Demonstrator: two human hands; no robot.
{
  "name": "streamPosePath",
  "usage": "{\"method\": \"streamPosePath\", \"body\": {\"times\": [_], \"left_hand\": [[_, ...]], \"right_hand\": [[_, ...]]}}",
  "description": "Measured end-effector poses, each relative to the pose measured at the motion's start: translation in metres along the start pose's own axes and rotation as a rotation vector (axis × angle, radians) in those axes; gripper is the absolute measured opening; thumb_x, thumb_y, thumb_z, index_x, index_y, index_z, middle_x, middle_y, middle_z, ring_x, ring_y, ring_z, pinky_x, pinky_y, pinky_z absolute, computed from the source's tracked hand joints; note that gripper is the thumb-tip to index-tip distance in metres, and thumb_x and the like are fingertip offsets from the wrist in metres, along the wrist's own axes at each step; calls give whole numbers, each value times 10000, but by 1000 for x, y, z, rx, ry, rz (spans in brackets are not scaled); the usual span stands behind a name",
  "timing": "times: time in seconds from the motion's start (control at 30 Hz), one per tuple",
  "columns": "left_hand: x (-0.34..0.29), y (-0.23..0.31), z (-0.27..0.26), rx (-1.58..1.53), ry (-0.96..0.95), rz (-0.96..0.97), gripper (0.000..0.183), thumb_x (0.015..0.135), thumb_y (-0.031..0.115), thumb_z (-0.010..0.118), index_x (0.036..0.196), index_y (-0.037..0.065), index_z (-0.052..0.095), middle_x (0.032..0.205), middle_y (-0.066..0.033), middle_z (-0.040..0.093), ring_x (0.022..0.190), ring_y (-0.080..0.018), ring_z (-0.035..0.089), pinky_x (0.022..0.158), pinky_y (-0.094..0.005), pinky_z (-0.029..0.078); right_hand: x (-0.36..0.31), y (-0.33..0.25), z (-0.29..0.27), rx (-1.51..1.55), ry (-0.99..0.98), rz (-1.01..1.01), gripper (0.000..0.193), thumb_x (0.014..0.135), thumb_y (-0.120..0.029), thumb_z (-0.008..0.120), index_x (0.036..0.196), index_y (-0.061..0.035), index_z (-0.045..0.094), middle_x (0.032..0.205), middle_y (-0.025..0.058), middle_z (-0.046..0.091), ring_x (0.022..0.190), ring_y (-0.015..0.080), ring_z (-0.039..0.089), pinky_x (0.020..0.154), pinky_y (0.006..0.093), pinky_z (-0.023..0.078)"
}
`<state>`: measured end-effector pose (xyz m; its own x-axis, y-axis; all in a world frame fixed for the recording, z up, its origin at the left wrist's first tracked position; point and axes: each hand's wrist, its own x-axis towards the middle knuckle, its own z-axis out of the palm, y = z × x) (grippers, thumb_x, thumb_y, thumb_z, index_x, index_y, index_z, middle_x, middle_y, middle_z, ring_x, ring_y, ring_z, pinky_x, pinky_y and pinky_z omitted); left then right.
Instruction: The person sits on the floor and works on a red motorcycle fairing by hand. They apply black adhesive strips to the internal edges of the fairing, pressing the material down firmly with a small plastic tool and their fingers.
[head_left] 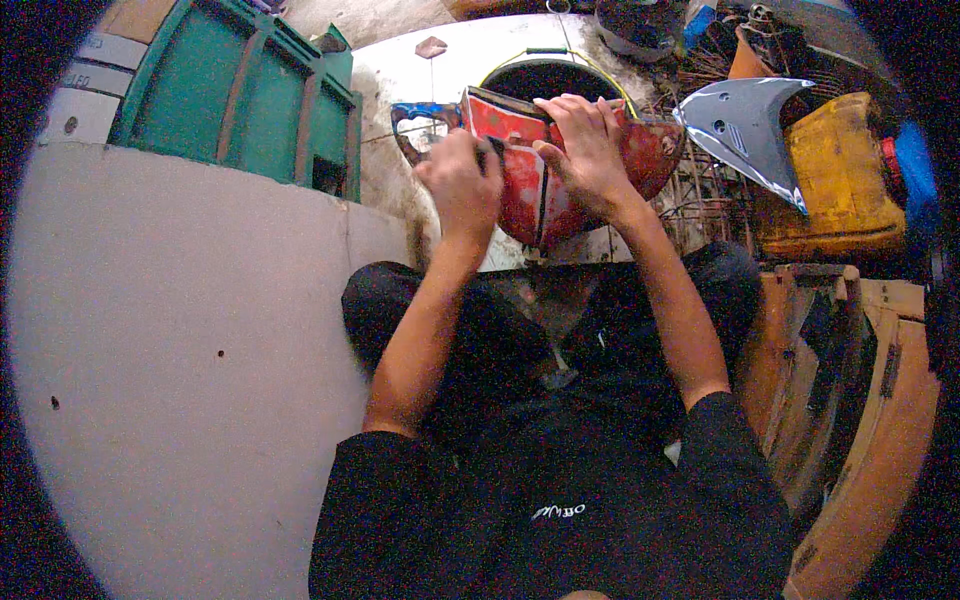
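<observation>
A red body panel (525,190), worn and patchy with a dark stripe, is in front of me above my legs. It looks like a motorcycle part. My right hand (588,150) lies on its upper side, fingers stretched out and pressing flat. My left hand (463,180), partly smeared by motion, is curled at the panel's left edge. Something small and dark shows beside its fingers, too unclear to name. Behind the panel stands a black round tub (550,82) with a yellow rim.
Left are a pale wall (190,300) and a green wooden frame (195,85). A grey plastic fairing (745,130) leans against a yellow jerrycan (850,180) at right, near metal rods and a wooden frame (880,370). A blue-and-white piece (425,112) lies beyond my left hand.
</observation>
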<state>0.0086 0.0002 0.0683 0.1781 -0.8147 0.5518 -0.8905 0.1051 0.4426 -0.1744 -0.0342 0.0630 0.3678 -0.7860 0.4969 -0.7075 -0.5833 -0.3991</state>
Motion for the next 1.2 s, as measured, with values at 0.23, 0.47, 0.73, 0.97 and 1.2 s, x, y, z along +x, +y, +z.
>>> {"method": "streamPosePath", "body": {"times": [0.23, 0.47, 0.73, 0.97, 1.2], "left_hand": [[0, -1, 8, -86, -78, -87, 127, 788, 188, 640, 836, 99, 563, 824, -102, 570, 843, -293, 551, 757, -426, 337], [-16, 13, 9, 125, -93, 86, 122, 807, 200, 640, 799, 106, 562, 813, -90, 561, 847, -285, 542, 747, -432, 332], [-37, 18, 5, 100, -59, 280, 87, 832, 180, 620, 803, 123, 561, 801, -70, 550, 830, -267, 540, 760, -439, 304], [-45, 18, 9, 48, -195, 398, 91, 817, 157, 613, 863, 89, 572, 825, -93, 554, 822, -287, 537, 750, -416, 330], [-32, 4, 20, 276, -76, 313, 65, 851, 179, 560, 833, 123, 588, 784, -94, 504, 809, -248, 526, 748, -420, 304]], "right_hand": [[0, 3, 4, 4, -13, 13, 664, 981, -605, 320, 1405, -107, 434, 1380, 127, 452, 1378, 279, 332, 1173, 496, 61], [-4, 8, 1, -9, -20, 20, 677, 976, -616, 322, 1410, -108, 429, 1381, 120, 454, 1376, 278, 333, 1172, 503, 71], [-3, 4, 3, -30, -19, 4, 636, 982, -579, 358, 1416, -120, 429, 1375, 105, 464, 1372, 270, 339, 1173, 504, 73], [1, 2, 3, -16, 0, 3, 629, 984, -572, 356, 1414, -119, 429, 1377, 99, 468, 1382, 256, 329, 1173, 497, 77], [1, 0, 6, 38, -2, -16, 651, 980, -588, 350, 1414, -110, 424, 1372, 124, 463, 1380, 273, 329, 1174, 495, 59]]}}
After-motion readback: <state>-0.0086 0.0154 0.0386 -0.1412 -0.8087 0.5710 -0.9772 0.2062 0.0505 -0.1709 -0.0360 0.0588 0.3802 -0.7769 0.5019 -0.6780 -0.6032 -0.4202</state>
